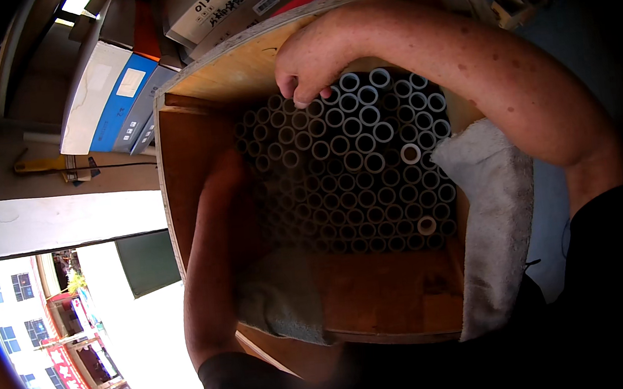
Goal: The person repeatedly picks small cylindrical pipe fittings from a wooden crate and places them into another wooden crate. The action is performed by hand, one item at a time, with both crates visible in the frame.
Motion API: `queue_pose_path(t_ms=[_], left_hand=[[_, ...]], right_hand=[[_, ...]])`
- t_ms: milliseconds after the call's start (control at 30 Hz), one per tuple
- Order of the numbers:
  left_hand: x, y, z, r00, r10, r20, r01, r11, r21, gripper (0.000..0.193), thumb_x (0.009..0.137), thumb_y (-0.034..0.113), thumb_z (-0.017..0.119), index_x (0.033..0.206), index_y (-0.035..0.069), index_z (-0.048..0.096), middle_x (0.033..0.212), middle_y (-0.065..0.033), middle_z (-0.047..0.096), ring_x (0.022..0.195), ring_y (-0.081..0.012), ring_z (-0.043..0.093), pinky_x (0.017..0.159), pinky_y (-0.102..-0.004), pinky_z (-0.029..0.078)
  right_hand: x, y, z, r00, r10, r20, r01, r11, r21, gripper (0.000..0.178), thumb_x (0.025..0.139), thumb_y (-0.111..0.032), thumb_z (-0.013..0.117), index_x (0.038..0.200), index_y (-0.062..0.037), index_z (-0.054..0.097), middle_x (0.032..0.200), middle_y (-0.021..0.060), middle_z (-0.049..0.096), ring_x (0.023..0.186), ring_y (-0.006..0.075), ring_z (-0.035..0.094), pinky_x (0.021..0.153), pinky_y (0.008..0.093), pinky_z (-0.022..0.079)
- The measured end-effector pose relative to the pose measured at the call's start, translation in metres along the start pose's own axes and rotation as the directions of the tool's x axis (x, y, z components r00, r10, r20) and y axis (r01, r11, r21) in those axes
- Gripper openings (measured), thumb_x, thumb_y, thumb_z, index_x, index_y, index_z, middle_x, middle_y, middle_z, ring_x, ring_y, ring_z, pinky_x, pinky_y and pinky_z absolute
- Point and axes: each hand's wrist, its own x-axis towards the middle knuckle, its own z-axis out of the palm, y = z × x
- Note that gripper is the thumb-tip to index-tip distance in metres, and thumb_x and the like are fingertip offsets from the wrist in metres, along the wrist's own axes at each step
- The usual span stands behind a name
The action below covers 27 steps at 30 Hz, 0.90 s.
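A deep wooden box holds many pale round tubes stacked with their open ends toward me. My right arm reaches across the far rim, and my right hand hangs at the top of the stack. Its fingers curl together close to the upper tube ends; what lies between them is hidden. Down inside the box's left side is my left hand, beside the left tubes. Shadow and haze hide its fingers. A brownish inside shows in two of the tubes, unlike the dark openings around them.
A grey cloth drapes over the right wall, and a greenish cloth covers part of the near edge. Cardboard boxes stand behind, with a blue and white carton at the far left. A yellow-handled tool lies below it.
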Motion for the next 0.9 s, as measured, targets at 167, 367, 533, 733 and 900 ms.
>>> queue_pose_path(t_ms=[167, 367, 533, 733, 900], left_hand=[[-0.033, 0.074, 0.004, 1.0, 0.017, 0.021, -0.023, 0.942, 0.336, 0.017, 0.076, 0.005, 0.058, 0.089, -0.004, 0.064, 0.076, -0.0141, 0.064, 0.071, -0.0232, 0.063, 0.06, -0.0355, 0.049], [-0.05, 0.073, -0.006, 0.98, 0.084, 0.178, -0.074, 0.995, -0.061, 0.029, 0.075, 0.005, 0.054, 0.102, -0.006, 0.06, 0.09, -0.0183, 0.063, 0.087, -0.0257, 0.062, 0.075, -0.0388, 0.049], [-0.042, 0.06, -0.009, 0.936, 0.118, 0.331, -0.146, 0.987, 0.061, 0.032, 0.075, 0.005, 0.053, 0.105, -0.006, 0.058, 0.094, -0.0187, 0.062, 0.091, -0.0265, 0.06, 0.079, -0.0398, 0.047], [-0.034, 0.049, -0.001, 0.909, 0.042, 0.414, -0.171, 0.944, 0.281, 0.035, 0.076, 0.005, 0.052, 0.108, -0.006, 0.056, 0.1, -0.0191, 0.06, 0.096, -0.0275, 0.058, 0.083, -0.041, 0.044], [-0.036, 0.044, -0.002, 0.901, -0.002, 0.433, -0.148, 0.939, 0.311, 0.037, 0.076, 0.005, 0.051, 0.111, -0.006, 0.054, 0.104, -0.0195, 0.058, 0.1, -0.0283, 0.056, 0.087, -0.0419, 0.042]], right_hand=[[-0.007, 0.01, 0.002, 0.999, 0.034, -0.002, -0.034, 0.999, 0.021, 0.032, 0.082, -0.022, 0.06, 0.106, -0.0015, 0.058, 0.093, 0.0103, 0.065, 0.079, 0.0181, 0.065, 0.068, 0.0311, 0.053], [-0.005, 0.007, 0.001, 1.0, 0.02, 0.007, -0.02, 1.0, 0.005, 0.032, 0.083, -0.022, 0.058, 0.107, -0.002, 0.058, 0.094, 0.0102, 0.065, 0.081, 0.0178, 0.065, 0.068, 0.0311, 0.053], [-0.008, 0.004, 0.001, 0.999, 0.042, 0.005, -0.042, 0.999, -0.018, 0.032, 0.083, -0.022, 0.058, 0.108, -0.0018, 0.058, 0.094, 0.01, 0.065, 0.081, 0.0178, 0.065, 0.068, 0.0312, 0.053], [-0.011, 0.005, 0.005, 0.998, 0.034, -0.055, -0.034, 0.999, 0.002, 0.039, 0.079, -0.025, 0.057, 0.111, -0.0026, 0.06, 0.081, 0.0085, 0.067, 0.075, 0.0169, 0.064, 0.069, 0.0343, 0.048], [-0.007, 0.009, 0.004, 0.998, -0.01, -0.057, 0.009, 1.0, -0.025, 0.038, 0.079, -0.024, 0.056, 0.11, -0.0032, 0.061, 0.077, 0.0072, 0.067, 0.074, 0.0169, 0.064, 0.068, 0.034, 0.048]])
